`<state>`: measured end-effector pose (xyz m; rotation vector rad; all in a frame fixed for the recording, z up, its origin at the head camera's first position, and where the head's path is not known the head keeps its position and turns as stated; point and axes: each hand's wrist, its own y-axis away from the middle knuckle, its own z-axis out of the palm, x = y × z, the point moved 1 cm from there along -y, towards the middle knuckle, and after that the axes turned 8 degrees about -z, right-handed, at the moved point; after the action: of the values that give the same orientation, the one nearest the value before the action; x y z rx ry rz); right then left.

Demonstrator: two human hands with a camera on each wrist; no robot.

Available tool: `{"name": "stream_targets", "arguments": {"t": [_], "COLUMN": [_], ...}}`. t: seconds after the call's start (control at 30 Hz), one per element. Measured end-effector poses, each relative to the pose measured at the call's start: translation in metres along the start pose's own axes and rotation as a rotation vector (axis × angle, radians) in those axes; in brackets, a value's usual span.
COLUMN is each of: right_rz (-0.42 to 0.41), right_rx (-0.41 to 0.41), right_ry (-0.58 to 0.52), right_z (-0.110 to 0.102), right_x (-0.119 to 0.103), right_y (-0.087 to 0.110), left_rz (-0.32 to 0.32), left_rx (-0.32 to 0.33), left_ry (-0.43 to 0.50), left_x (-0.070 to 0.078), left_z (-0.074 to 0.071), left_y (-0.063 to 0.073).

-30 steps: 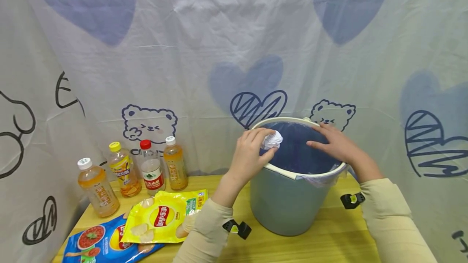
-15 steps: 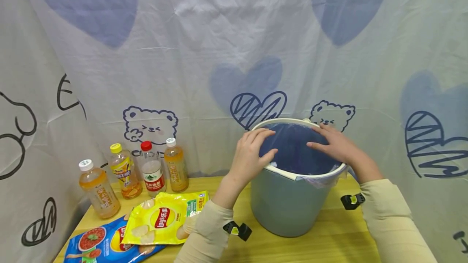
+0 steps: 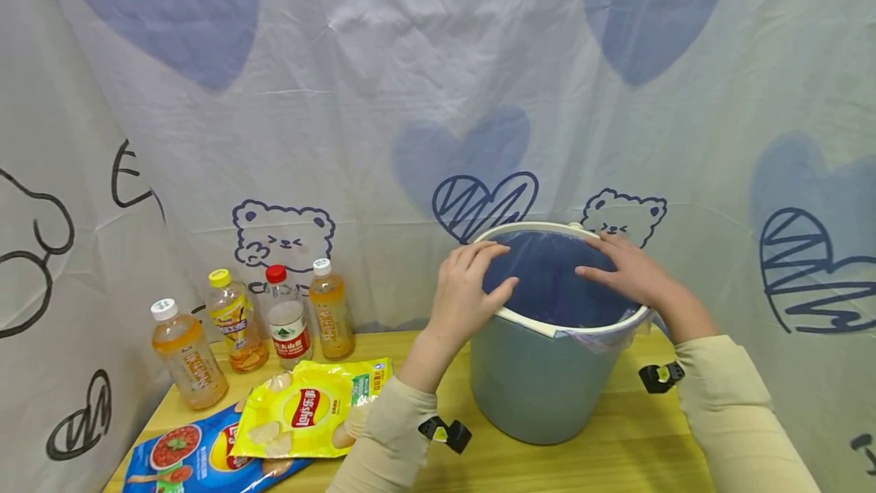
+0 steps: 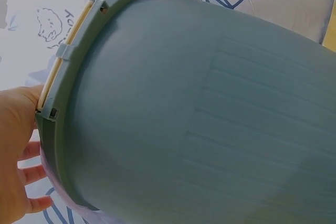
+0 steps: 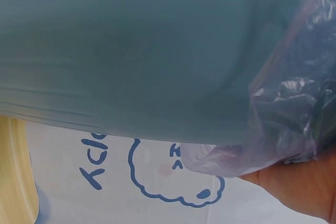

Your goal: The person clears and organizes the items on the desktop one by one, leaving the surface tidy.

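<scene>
A grey-green trash bin (image 3: 534,386) with a cream rim stands on the table, lined with a thin translucent bag (image 3: 609,337). Over the left side of its mouth is my left hand (image 3: 468,287), thumb and fingers apart with nothing between them. The left wrist view has that hand (image 4: 16,145) beside the rim, fingers spread. My right hand (image 3: 633,272) rests at the right rim, its fingers extended and thumb over the mouth. Only part of it (image 5: 302,187) shows in the right wrist view, against the bag's folded edge (image 5: 215,163). The bin's bottom is hidden.
Left on the wooden table (image 3: 547,466) stand two orange-drink bottles with white caps (image 3: 192,364) (image 3: 333,318), a yellow-capped bottle (image 3: 238,326) and a red-capped bottle (image 3: 289,326). A yellow chip bag (image 3: 311,409) overlaps a blue one (image 3: 205,455). A printed curtain (image 3: 356,135) hangs behind.
My left hand has let go of a crumpled white paper ball over the bin, and the ball is out of sight now. The right hand keeps its place at the rim.
</scene>
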<state>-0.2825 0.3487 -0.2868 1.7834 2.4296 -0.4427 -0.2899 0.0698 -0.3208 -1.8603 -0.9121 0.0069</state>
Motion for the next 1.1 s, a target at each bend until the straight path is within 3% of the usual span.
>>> {"name": "stream_targets", "arguments": {"t": [0.27,0.5,0.9,1.1], "right_rz": [0.004,0.008,0.008,0.007], "right_rx": [0.001,0.007,0.019,0.014], "right_ry": [0.004,0.005,-0.006,-0.018], "right_z": [0.001,0.002,0.003,0.002], "right_x": [0.001,0.002,0.002,0.002], "right_y": [-0.001,-0.002,-0.002,-0.001], "left_rz": [0.038,0.043,0.056,0.025], "left_rx": [0.098,0.103,0.191,0.199], "left_ry": [-0.121,-0.164,-0.062,-0.058], "left_x": [0.001,0.003,-0.006,-0.015], "left_z": [-0.003,-0.010,-0.034,-0.048], "left_y": [0.004,0.011,0.033,0.046]}}
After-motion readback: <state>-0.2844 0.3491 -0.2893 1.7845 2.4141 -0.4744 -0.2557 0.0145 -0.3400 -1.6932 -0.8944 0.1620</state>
